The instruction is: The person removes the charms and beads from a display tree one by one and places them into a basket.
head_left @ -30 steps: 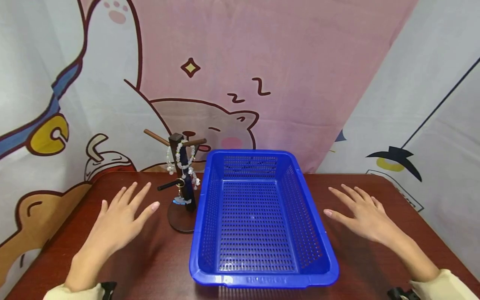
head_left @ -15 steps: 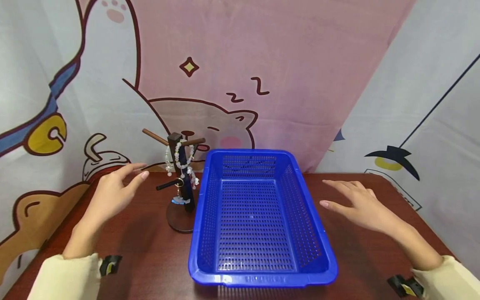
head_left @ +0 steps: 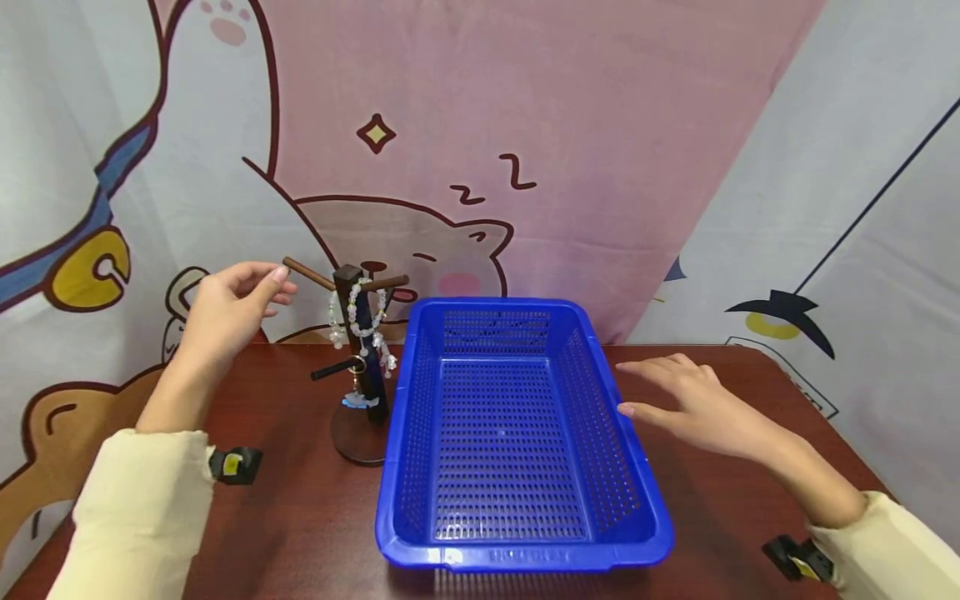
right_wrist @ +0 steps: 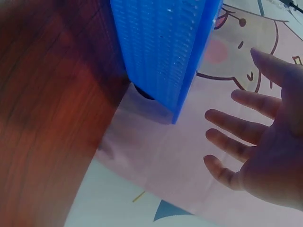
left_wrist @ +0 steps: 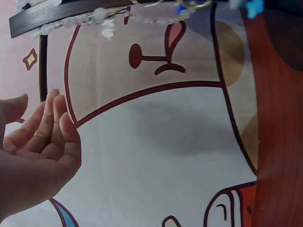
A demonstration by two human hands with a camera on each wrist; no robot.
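Observation:
A dark wooden jewelry stand (head_left: 372, 396) with several pegs stands left of a blue perforated plastic basket (head_left: 525, 557). Clear beaded bracelets (head_left: 352, 315) hang from its upper pegs. A keychain with a blue charm (head_left: 360, 402) hangs at the lower peg. My left hand (head_left: 221, 317) is at the tip of the upper left peg (head_left: 309, 272); the left wrist view shows thumb and fingers apart beside it, with nothing held. My right hand (head_left: 697, 408) hovers at the basket's right side, fingers extended and spread, holding nothing.
The reddish-brown table (head_left: 300, 525) runs back to a cartoon-printed curtain (head_left: 585, 150). The basket takes up the middle of the table, close beside the stand's round base (head_left: 356, 446). Black wrist devices (head_left: 236, 465) sit at both sleeves.
My left hand has risen and moved forward to the upper left peg, its fingers bending in. My right hand has shifted left toward the basket. Stand, bracelets and basket stay put.

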